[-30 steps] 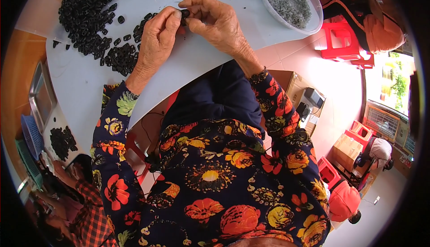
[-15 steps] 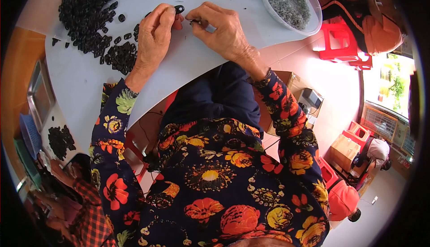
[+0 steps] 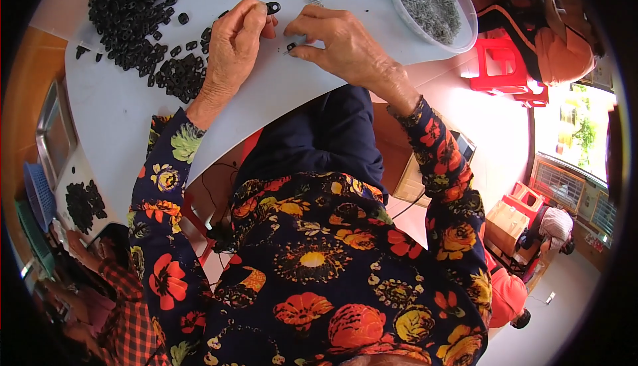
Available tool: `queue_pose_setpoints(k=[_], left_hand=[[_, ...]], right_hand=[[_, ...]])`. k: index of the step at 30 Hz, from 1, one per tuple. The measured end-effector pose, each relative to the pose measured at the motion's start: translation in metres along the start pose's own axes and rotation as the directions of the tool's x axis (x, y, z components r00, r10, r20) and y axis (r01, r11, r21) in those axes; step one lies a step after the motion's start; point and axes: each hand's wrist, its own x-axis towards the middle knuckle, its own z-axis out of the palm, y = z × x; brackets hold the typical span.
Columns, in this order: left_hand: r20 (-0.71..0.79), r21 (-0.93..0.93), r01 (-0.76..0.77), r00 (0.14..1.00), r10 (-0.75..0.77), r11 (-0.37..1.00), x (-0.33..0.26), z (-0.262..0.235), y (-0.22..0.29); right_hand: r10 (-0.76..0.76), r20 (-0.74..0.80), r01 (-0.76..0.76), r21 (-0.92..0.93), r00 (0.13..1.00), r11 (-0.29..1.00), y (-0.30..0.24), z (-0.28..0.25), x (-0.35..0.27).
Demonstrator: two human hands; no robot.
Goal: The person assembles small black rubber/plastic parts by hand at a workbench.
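Far out past the left hand, at the left rim of the view, a metal tray (image 3: 54, 133) lies by the edge of the white tabletop (image 3: 126, 110), with a blue mesh basket (image 3: 38, 196) and a small dark heap of loose pieces (image 3: 83, 205) below it. Closer in, just to the left of that hand and beyond its knuckles, a big heap of small black ring-shaped parts (image 3: 136, 17) spreads over the white surface, thinning to scattered pieces near the wrist.

The left hand (image 3: 229, 47) is raised a little off the table, its thumb and forefinger pinched together on one small black oval ring (image 3: 272, 7) held at the fingertips. Just to its right, close but not touching, the right hand (image 3: 339, 40) rests low over the table with fingers curled; thumb and forefinger are closed on a tiny dark piece (image 3: 291, 46) right at the tabletop. What that piece is cannot be told.

Beyond and to the right of the right hand stands a clear round plastic bowl (image 3: 465, 37) filled with small grey metal bits (image 3: 428, 0). Further right, off the table, a red plastic stool (image 3: 502, 67) stands on the floor.
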Motion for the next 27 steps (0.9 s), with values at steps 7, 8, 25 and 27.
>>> queue_pose_setpoints(k=[7, 8, 25, 27], left_hand=[[-0.001, -0.043, 0.022, 1.000, -0.022, 0.999, -0.001, 0.002, 0.000], [0.000, -0.043, 0.022, 1.000, -0.022, 0.999, -0.001, 0.001, -0.001], [0.030, -0.027, 0.051, 0.998, -0.050, 0.998, -0.002, 0.002, 0.006], [0.031, -0.072, 0.097, 0.995, -0.095, 0.993, -0.002, 0.004, 0.002]], right_hand=[[-0.010, 0.111, 0.020, -0.095, 0.994, 0.995, -0.004, 0.001, 0.004], [-0.009, 0.113, 0.019, -0.087, 0.994, 0.996, -0.003, 0.002, 0.004], [0.291, -0.087, -0.225, 0.440, 0.953, 0.869, 0.001, 0.012, -0.011], [0.359, -0.210, -0.147, 0.645, 0.909, 0.750, 0.000, 0.017, -0.008]])
